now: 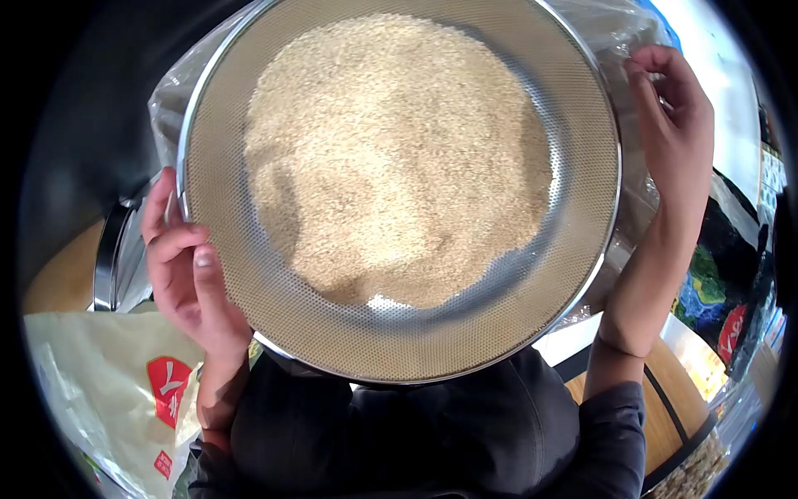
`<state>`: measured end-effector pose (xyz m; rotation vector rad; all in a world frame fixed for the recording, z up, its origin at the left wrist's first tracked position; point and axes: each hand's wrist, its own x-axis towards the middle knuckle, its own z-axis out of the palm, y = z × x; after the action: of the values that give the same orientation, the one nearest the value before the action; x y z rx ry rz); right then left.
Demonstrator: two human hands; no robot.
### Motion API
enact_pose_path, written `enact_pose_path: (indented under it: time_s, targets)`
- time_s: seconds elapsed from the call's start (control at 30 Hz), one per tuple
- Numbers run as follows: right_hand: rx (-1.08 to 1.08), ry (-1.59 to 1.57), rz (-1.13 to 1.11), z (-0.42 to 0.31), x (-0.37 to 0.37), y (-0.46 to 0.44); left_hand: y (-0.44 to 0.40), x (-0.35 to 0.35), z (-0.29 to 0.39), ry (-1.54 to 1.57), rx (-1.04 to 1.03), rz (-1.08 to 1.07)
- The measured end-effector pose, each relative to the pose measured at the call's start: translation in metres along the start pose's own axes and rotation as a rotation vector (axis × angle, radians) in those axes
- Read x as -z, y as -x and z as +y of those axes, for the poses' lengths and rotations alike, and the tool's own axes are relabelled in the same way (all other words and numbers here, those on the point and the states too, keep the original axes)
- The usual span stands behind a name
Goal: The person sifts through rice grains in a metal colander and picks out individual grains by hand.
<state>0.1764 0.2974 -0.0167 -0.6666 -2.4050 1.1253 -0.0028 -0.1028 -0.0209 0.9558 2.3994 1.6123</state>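
You seem to be in a food shop or a dry-goods packing area, though you can't tell which from this view. A wide mesh sieve of pale grain lies between your left hand and right hand. Below your left hand is a pale bag with red printed labels; below your right is a dark bag with colorful print. Farther right of that hand, small packages crowd the edge, suggesting stocked goods.

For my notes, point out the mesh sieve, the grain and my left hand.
Mesh sieve (391,353): head view, near wall.
Pale grain (391,166): head view, heap's middle.
Left hand (184,291): head view, below the fingers.
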Motion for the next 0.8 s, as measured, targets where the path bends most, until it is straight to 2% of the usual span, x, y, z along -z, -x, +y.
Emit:
enact_pose_path:
  time_s: [0.07, 0.23, 0.3, 0.37, 0.43, 0.5, 0.53, 0.6, 0.63, 0.67, 0.73, 0.8]
  targets:
    - [-0.082, 0.368, 0.082, -0.007, -0.004, 0.004, 0.000, 0.003, -0.003, 0.027, -0.010, -0.001]
    - [-0.166, 0.510, 0.069, -0.006, -0.015, 0.012, 0.004, 0.004, -0.011, 0.079, -0.036, 0.018]
    - [0.061, 0.623, 0.162, -0.010, -0.019, 0.014, 0.005, 0.004, -0.013, 0.167, -0.021, 0.047]
    - [0.116, 0.645, 0.179, -0.026, -0.029, 0.013, 0.006, 0.005, -0.014, 0.183, -0.012, 0.059]
    - [0.223, 0.434, 0.012, -0.045, -0.045, 0.016, 0.006, 0.004, -0.015, 0.199, -0.003, 0.070]
    - [0.204, 0.308, -0.325, -0.075, -0.064, 0.016, 0.006, 0.006, -0.014, 0.194, -0.014, 0.060]
    - [0.199, 0.307, -0.328, -0.079, -0.074, 0.018, 0.006, 0.005, -0.014, 0.194, -0.009, 0.057]
    - [0.232, 0.195, -0.502, -0.074, -0.095, 0.024, 0.008, 0.004, -0.014, 0.269, 0.005, 0.082]
    - [0.228, 0.193, -0.510, -0.056, -0.103, 0.030, 0.009, 0.004, -0.014, 0.268, 0.014, 0.082]
    - [0.335, 0.219, -0.454, -0.031, -0.111, 0.038, 0.009, 0.005, -0.014, 0.273, 0.017, 0.072]
    - [0.441, 0.240, -0.403, -0.032, -0.118, 0.038, 0.009, 0.008, -0.015, 0.275, 0.027, 0.063]
    - [0.313, 0.274, -0.448, -0.050, -0.117, 0.031, 0.010, 0.009, -0.016, 0.278, 0.011, 0.047]
